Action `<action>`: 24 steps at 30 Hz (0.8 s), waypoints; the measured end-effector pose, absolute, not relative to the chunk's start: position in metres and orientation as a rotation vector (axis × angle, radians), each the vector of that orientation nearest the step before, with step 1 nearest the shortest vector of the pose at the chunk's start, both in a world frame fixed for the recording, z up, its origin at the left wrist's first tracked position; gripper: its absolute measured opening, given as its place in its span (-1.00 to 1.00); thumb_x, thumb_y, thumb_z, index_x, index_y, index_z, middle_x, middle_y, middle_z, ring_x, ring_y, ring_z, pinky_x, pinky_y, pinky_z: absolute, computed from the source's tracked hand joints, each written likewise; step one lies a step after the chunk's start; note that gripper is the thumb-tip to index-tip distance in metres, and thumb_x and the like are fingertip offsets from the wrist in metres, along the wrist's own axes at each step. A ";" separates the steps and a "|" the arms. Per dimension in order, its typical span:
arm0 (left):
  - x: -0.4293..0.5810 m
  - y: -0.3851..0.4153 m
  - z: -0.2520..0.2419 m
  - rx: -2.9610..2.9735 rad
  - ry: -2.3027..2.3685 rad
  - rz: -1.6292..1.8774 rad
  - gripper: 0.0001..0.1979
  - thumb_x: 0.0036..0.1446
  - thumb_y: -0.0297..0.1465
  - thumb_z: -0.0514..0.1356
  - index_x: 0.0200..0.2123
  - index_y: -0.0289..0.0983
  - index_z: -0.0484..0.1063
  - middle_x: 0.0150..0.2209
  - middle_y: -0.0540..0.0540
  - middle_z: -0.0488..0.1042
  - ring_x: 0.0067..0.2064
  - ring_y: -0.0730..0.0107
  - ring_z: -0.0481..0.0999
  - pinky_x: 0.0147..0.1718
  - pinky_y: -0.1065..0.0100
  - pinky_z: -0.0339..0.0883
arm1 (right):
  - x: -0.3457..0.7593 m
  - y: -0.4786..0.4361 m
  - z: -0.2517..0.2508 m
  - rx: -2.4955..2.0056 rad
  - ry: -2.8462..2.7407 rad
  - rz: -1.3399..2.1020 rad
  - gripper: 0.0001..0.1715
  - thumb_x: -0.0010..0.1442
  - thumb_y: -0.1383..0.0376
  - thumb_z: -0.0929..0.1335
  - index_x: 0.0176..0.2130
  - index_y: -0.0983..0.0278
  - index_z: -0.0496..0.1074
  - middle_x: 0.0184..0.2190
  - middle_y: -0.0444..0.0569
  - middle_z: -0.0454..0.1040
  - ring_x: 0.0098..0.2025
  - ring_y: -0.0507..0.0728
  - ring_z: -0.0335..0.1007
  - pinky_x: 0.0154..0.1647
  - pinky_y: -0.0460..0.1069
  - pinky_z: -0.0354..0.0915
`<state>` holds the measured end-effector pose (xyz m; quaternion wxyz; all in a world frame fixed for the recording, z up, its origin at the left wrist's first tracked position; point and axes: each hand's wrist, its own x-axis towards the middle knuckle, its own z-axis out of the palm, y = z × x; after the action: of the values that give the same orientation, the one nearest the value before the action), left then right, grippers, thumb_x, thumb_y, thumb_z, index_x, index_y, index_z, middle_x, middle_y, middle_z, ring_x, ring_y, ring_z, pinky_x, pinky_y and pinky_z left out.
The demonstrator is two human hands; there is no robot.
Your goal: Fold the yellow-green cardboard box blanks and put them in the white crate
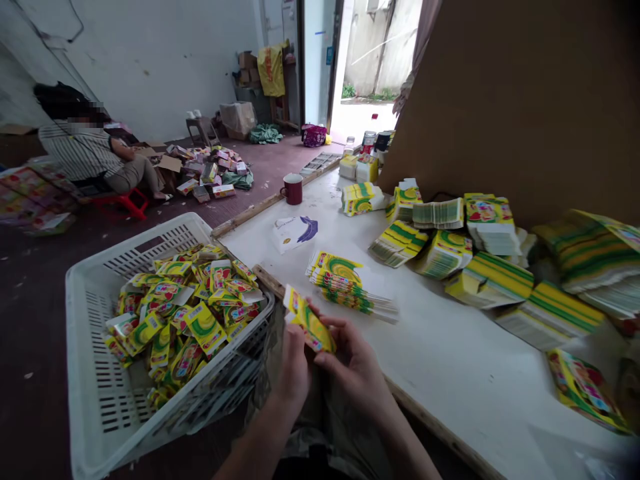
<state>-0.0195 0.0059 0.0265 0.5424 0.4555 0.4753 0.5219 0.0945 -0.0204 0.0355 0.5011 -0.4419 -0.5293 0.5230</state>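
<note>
My left hand (293, 373) and right hand (353, 363) both grip a small yellow-and-green printed cardboard carton (310, 325), apparently mid-fold, at the edge of the white table (450, 360), between a white slatted plastic basket (80, 320) of such cartons and a fanned flat stack (345, 283).

Bare left hand (294, 373) and right hand (356, 368), grey-olive trousers (327, 427).

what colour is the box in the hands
The box is mainly yellow with green print; head view shows it best.
</note>
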 end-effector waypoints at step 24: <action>-0.038 -0.008 0.055 1.790 1.232 0.735 -0.19 -0.07 -0.29 0.38 0.19 -0.24 0.04 -0.05 -0.20 0.50 -0.08 0.08 0.52 -0.13 0.19 0.41 | 0.126 -0.031 0.049 -1.219 -1.311 0.809 -0.27 0.27 0.15 0.35 0.34 0.12 0.09 0.33 0.09 0.18 0.33 0.37 0.10 0.28 0.35 0.12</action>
<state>-0.0376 -0.0076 0.0552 0.4112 0.7113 0.4895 0.2920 0.1265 -0.0311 0.0492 0.5553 -0.5161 -0.5549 0.3427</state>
